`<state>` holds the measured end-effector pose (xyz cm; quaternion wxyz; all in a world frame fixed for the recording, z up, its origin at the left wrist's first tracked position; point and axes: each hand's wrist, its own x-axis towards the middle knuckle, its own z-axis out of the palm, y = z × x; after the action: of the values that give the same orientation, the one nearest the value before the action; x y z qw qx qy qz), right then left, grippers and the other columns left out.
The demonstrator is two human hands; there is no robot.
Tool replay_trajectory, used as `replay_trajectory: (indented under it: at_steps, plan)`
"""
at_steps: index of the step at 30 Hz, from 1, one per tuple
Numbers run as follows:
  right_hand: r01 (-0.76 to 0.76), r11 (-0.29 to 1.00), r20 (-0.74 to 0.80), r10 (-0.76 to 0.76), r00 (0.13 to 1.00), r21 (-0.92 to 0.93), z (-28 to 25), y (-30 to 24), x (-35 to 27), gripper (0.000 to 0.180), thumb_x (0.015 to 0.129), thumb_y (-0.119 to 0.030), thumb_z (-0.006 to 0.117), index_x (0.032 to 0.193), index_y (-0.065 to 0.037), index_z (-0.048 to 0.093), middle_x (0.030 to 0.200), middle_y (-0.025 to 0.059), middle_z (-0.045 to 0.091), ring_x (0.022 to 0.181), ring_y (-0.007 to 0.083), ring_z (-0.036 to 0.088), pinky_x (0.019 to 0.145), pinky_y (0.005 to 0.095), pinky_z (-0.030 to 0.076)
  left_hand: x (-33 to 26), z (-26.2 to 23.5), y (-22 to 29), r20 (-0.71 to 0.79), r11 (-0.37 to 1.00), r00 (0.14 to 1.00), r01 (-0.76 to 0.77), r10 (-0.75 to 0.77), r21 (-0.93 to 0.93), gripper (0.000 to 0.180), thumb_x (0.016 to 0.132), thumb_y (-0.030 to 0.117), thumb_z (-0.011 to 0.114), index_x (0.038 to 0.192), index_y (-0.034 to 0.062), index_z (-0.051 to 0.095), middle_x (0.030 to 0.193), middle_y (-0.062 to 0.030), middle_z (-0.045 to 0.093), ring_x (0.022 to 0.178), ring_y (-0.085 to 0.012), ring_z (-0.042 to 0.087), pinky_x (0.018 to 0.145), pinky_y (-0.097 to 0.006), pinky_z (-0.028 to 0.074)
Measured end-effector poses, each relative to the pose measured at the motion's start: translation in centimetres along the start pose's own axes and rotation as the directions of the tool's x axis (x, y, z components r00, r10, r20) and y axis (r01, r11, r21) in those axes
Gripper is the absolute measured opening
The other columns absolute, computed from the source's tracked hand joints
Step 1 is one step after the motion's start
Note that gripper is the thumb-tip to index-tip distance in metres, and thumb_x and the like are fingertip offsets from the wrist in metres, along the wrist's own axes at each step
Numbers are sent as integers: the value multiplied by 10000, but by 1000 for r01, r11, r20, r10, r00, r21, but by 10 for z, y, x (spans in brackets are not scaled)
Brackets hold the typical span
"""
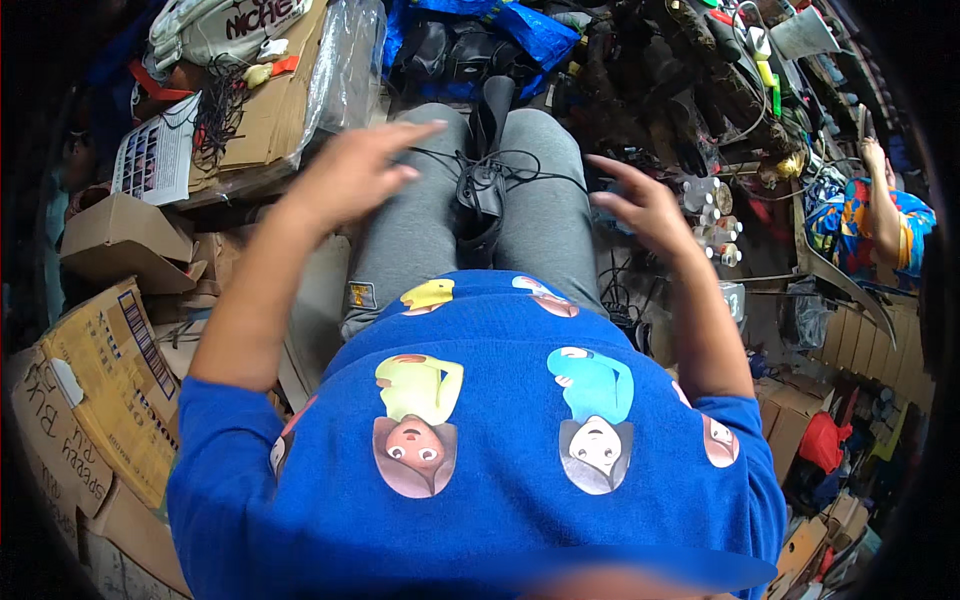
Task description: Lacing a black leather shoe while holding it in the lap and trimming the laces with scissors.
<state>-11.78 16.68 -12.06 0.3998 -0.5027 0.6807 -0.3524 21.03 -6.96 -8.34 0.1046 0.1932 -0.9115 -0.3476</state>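
A black lace-up shoe [480, 195] is wedged between my knees, over my grey trousers [410, 220]. Its thin black laces [535, 165] lie in loops on top and stretch out to both sides. My left hand [350, 172], slightly blurred, hovers over the left thigh with its index finger and thumb apart, close to one lace end. Beside the right knee is my right hand [652, 212]; its fingers are spread and the other lace end runs close to the thumb. No firm grip on a lace shows in either hand.
Cardboard boxes [125, 245] and flattened cardboard [100, 380] crowd the left. Ahead lies a blue bag [540, 40] with black shoes. Small clear bottles [715, 215] stand to the right. Another person in a colourful shirt [870, 225] is at far right, near a curved strip [850, 285].
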Motion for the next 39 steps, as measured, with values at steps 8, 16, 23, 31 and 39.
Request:
replay_trajectory:
  at_steps: [8,16,23,31,39]
  plan:
    - [-141,989,42,143,989,-37,41,-36,42,291,830,-297,680,794,-26,580,649,-10,513,622,86,464,558,277,398,8,-7,-7,-11,957,963,267,-270,-112,135,859,141,609,884,10,589,725,-10,531,685,-97,485,625,-264,411]
    - [-290,950,-139,305,942,115,-30,30,5,292,868,-321,637,718,-107,506,648,-61,437,611,55,376,568,234,324,-99,-119,-105,-322,829,781,560,-535,-18,191,884,212,588,885,21,596,729,0,552,699,-93,494,654,-242,405]
    - [-420,878,-160,460,873,230,-34,29,16,265,916,-214,560,1142,-94,631,891,10,592,790,112,516,698,240,410,-25,-77,-22,-653,979,753,183,-79,93,255,871,65,554,1114,37,625,1130,-106,619,1054,-199,575,915,-302,435]
    - [46,997,-105,-53,993,-70,26,-27,58,153,800,-41,684,948,-5,678,935,17,614,883,97,574,759,236,467,95,33,25,157,944,950,-293,269,151,325,726,193,734,1008,83,617,1120,-60,586,990,-290,595,833,-367,489]
    - [95,975,-50,-107,993,-199,40,-48,78,134,762,-56,712,892,-89,707,822,2,537,789,95,552,710,236,459,131,33,31,449,922,888,-254,103,291,310,689,210,765,921,55,629,942,-102,585,903,-291,606,768,-378,487]
